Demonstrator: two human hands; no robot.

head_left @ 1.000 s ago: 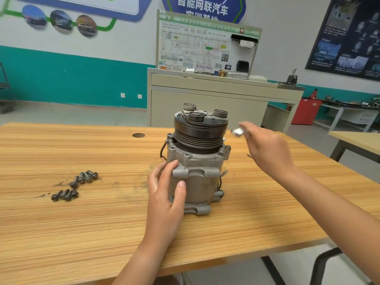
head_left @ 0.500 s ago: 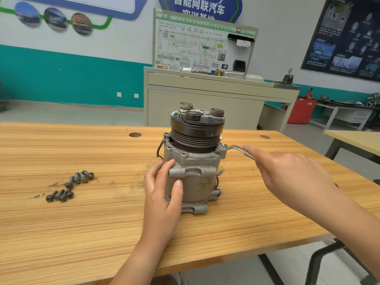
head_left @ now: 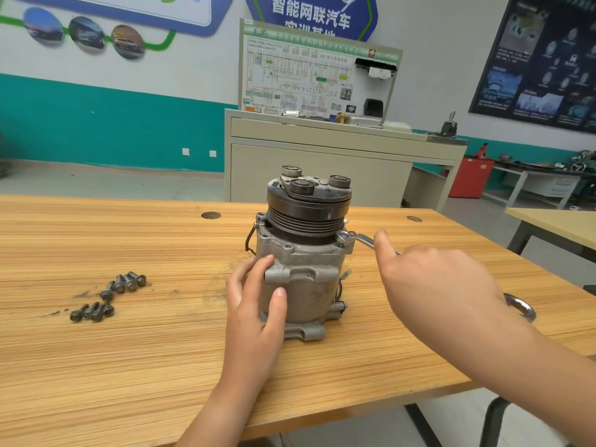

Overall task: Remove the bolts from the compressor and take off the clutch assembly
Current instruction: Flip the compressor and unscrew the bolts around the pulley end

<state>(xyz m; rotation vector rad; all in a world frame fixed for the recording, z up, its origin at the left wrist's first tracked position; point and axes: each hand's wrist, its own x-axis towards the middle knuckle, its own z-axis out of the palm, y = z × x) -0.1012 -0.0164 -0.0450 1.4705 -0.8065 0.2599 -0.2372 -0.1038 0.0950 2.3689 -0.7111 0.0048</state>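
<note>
An automotive training workshop, half classroom and half garage.

A wiring-diagram teaching board (head_left: 309, 75) stands on a grey cabinet (head_left: 322, 175) against the back wall, under a blue sign (head_left: 309, 14) with Chinese lettering about connected cars. Oval car photos (head_left: 87, 35) run along a wall graphic above a teal band (head_left: 96, 124), and a dark poster (head_left: 541, 66) of vehicle components hangs on the right. A red box (head_left: 471, 177) and a side bench (head_left: 529, 175) strewn with metal parts (head_left: 580, 159) fill the far corner. On the wood-grain worktop (head_left: 129, 350) a car compressor (head_left: 306, 269) stands upright, a wrench (head_left: 362, 239) set on it, with loose bolts (head_left: 109, 295) well apart to its left.
</note>
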